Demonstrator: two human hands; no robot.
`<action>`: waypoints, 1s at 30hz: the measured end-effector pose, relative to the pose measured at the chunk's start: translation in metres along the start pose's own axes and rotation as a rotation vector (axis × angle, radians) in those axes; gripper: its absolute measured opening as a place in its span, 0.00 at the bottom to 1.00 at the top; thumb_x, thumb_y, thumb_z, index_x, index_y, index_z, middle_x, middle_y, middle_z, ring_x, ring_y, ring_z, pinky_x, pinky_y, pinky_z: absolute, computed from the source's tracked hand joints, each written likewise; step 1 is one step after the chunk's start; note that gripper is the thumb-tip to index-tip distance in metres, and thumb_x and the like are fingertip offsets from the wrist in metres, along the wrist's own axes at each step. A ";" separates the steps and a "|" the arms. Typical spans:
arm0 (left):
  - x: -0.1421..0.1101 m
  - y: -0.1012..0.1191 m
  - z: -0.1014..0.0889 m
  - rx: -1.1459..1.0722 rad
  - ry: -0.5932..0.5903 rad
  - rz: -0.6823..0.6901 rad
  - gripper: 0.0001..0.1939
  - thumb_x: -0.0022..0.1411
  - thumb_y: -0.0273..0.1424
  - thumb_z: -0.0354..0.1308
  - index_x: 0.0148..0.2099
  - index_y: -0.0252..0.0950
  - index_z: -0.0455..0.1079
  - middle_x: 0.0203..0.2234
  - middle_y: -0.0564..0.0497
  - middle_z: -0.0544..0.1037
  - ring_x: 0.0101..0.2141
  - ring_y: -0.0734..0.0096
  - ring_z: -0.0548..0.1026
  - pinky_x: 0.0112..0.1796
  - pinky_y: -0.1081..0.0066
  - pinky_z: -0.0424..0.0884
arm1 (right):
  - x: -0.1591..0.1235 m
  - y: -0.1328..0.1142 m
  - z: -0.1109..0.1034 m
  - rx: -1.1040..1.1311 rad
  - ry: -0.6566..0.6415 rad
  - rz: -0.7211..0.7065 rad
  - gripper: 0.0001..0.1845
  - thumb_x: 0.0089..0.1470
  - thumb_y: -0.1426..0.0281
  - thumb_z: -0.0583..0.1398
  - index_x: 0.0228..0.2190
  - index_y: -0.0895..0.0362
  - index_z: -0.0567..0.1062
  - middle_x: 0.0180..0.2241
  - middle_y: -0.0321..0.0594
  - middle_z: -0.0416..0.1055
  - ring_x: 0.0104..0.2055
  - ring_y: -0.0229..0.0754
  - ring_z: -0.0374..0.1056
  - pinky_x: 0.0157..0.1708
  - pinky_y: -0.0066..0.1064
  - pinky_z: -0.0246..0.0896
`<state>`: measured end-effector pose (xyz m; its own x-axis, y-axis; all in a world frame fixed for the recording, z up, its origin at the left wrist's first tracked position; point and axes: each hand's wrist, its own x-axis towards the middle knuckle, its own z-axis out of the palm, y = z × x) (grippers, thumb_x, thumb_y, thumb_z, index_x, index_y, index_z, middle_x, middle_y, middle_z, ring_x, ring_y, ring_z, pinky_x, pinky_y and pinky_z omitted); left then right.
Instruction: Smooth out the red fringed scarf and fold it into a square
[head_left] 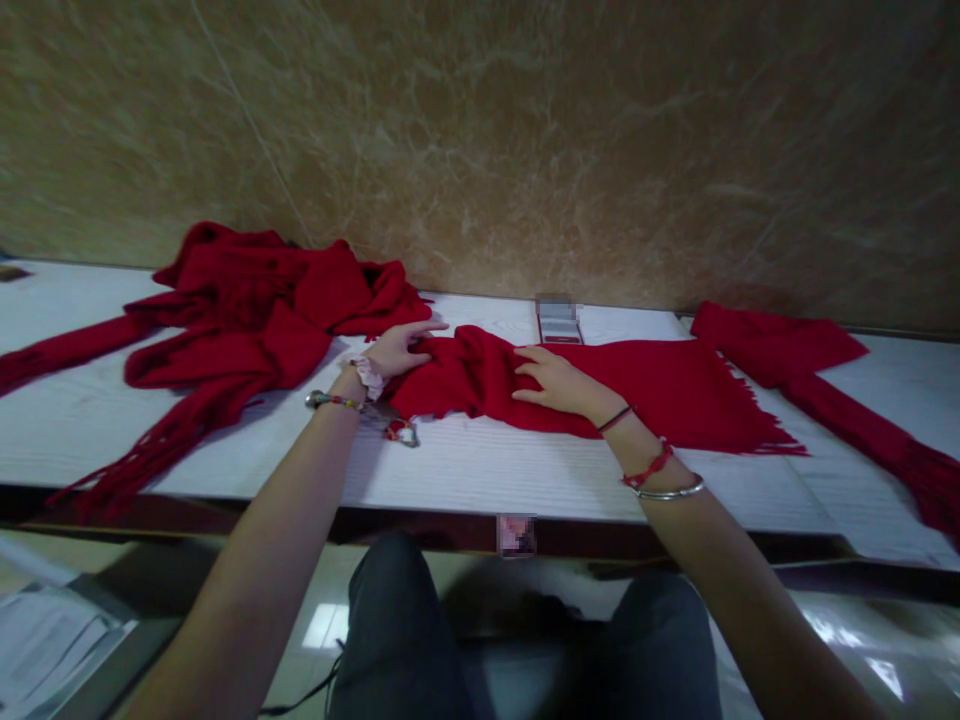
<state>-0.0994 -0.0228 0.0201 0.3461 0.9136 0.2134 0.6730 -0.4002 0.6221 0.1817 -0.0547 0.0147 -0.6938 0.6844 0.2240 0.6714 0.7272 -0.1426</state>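
A red fringed scarf (652, 385) lies lengthwise on the white table, flat at its right end and bunched in folds toward the left. My left hand (401, 350) rests at the bunched left end, its fingers stretched out and apart. Farther right, my right hand (559, 382) lies on top of the scarf with spread fingers, palm down. Beyond the left hand sits a heap of red scarves (262, 300), with fringed ends trailing to the left and toward the front edge.
Another red scarf (780, 345) lies folded at the right, its fringe hanging near the front edge. A small box (559, 325) stands against the marble wall (480, 150). Papers (52, 640) show at the lower left, below the white table (465, 475).
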 end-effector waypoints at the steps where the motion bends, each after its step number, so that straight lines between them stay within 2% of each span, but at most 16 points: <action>1: -0.001 -0.003 -0.006 0.051 0.073 0.001 0.27 0.45 0.28 0.51 0.51 0.34 0.64 0.44 0.50 0.72 0.44 0.67 0.69 0.48 0.66 0.64 | 0.000 0.001 0.001 0.008 -0.006 -0.002 0.17 0.52 0.63 0.56 0.39 0.62 0.73 0.53 0.51 0.59 0.56 0.47 0.53 0.52 0.41 0.53; 6: -0.011 -0.004 -0.031 0.369 0.500 -0.013 0.25 0.47 0.21 0.46 0.48 0.36 0.67 0.40 0.54 0.72 0.44 0.68 0.68 0.50 0.66 0.61 | 0.003 0.006 0.003 -0.004 0.010 -0.006 0.09 0.51 0.74 0.54 0.33 0.61 0.74 0.47 0.49 0.65 0.52 0.44 0.58 0.52 0.38 0.54; 9: -0.011 0.000 -0.031 0.471 0.590 -0.023 0.25 0.47 0.18 0.44 0.48 0.32 0.67 0.40 0.49 0.71 0.44 0.67 0.67 0.49 0.68 0.61 | 0.005 0.005 0.002 -0.012 0.024 0.001 0.10 0.50 0.77 0.53 0.33 0.62 0.74 0.46 0.49 0.66 0.51 0.44 0.59 0.52 0.36 0.53; 12: -0.008 -0.002 -0.024 0.521 0.552 -0.121 0.23 0.54 0.22 0.43 0.52 0.32 0.65 0.44 0.44 0.69 0.46 0.63 0.66 0.48 0.65 0.62 | 0.005 0.004 0.000 0.000 0.055 0.017 0.10 0.52 0.76 0.52 0.32 0.61 0.74 0.45 0.48 0.67 0.49 0.43 0.60 0.51 0.36 0.54; 13: -0.006 -0.005 -0.021 0.535 0.487 -0.167 0.22 0.57 0.26 0.44 0.54 0.32 0.63 0.44 0.43 0.68 0.47 0.61 0.66 0.47 0.64 0.62 | 0.005 0.003 -0.002 0.000 0.065 0.028 0.10 0.52 0.75 0.52 0.32 0.61 0.74 0.44 0.48 0.67 0.49 0.43 0.61 0.50 0.36 0.54; 15: -0.006 -0.010 -0.019 0.561 0.283 -0.242 0.25 0.58 0.34 0.47 0.57 0.31 0.58 0.45 0.42 0.69 0.47 0.58 0.66 0.46 0.63 0.63 | 0.002 0.003 -0.006 -0.022 0.073 0.059 0.11 0.54 0.73 0.52 0.33 0.61 0.73 0.45 0.48 0.66 0.49 0.44 0.60 0.50 0.38 0.54; 17: -0.006 -0.013 -0.020 0.581 0.104 -0.251 0.31 0.55 0.38 0.52 0.58 0.30 0.55 0.45 0.42 0.69 0.46 0.58 0.67 0.46 0.64 0.63 | -0.002 0.003 -0.011 -0.075 0.063 0.132 0.14 0.55 0.69 0.52 0.39 0.61 0.72 0.49 0.50 0.64 0.52 0.47 0.57 0.51 0.42 0.52; 18: -0.007 -0.014 -0.022 0.589 0.069 -0.230 0.32 0.53 0.38 0.54 0.58 0.30 0.55 0.46 0.42 0.69 0.46 0.58 0.68 0.46 0.65 0.63 | -0.005 0.005 -0.014 -0.105 0.048 0.195 0.17 0.55 0.66 0.52 0.43 0.61 0.70 0.52 0.51 0.61 0.54 0.49 0.54 0.51 0.47 0.51; 20: -0.009 -0.012 -0.027 0.596 0.127 -0.175 0.31 0.51 0.35 0.56 0.57 0.31 0.57 0.47 0.44 0.69 0.47 0.60 0.67 0.47 0.67 0.62 | -0.012 0.009 -0.019 -0.158 0.002 0.389 0.24 0.55 0.61 0.52 0.51 0.59 0.63 0.56 0.51 0.54 0.58 0.56 0.47 0.50 0.58 0.47; 22: -0.011 -0.009 -0.033 0.592 0.258 -0.125 0.27 0.51 0.30 0.54 0.55 0.33 0.60 0.46 0.46 0.70 0.46 0.62 0.68 0.48 0.68 0.61 | -0.020 0.017 -0.023 -0.178 -0.068 0.603 0.29 0.54 0.57 0.51 0.55 0.55 0.57 0.59 0.50 0.47 0.59 0.63 0.41 0.47 0.66 0.44; 25: -0.013 -0.004 -0.038 0.596 0.409 -0.079 0.25 0.50 0.23 0.48 0.52 0.33 0.64 0.42 0.47 0.72 0.44 0.64 0.69 0.47 0.68 0.62 | -0.035 0.030 -0.026 -0.155 -0.135 0.827 0.34 0.53 0.53 0.49 0.58 0.54 0.51 0.61 0.49 0.42 0.60 0.66 0.37 0.44 0.69 0.43; 27: -0.012 -0.003 -0.038 0.618 0.412 -0.063 0.25 0.49 0.21 0.46 0.51 0.32 0.66 0.40 0.46 0.73 0.43 0.64 0.70 0.47 0.68 0.63 | -0.049 0.037 -0.025 -0.157 -0.150 0.858 0.35 0.53 0.51 0.47 0.58 0.55 0.50 0.61 0.48 0.42 0.60 0.64 0.38 0.45 0.69 0.44; 30: -0.010 -0.003 -0.033 0.682 0.366 -0.074 0.25 0.49 0.21 0.46 0.50 0.31 0.66 0.39 0.44 0.73 0.42 0.61 0.70 0.45 0.66 0.64 | -0.071 0.043 -0.021 -0.234 -0.145 0.759 0.33 0.55 0.54 0.46 0.58 0.55 0.51 0.61 0.46 0.42 0.61 0.59 0.39 0.48 0.66 0.42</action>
<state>-0.1267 -0.0279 0.0408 0.1264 0.8578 0.4982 0.9804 -0.1846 0.0691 0.2652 -0.0725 0.0126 -0.0424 0.9990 0.0169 0.9991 0.0423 0.0034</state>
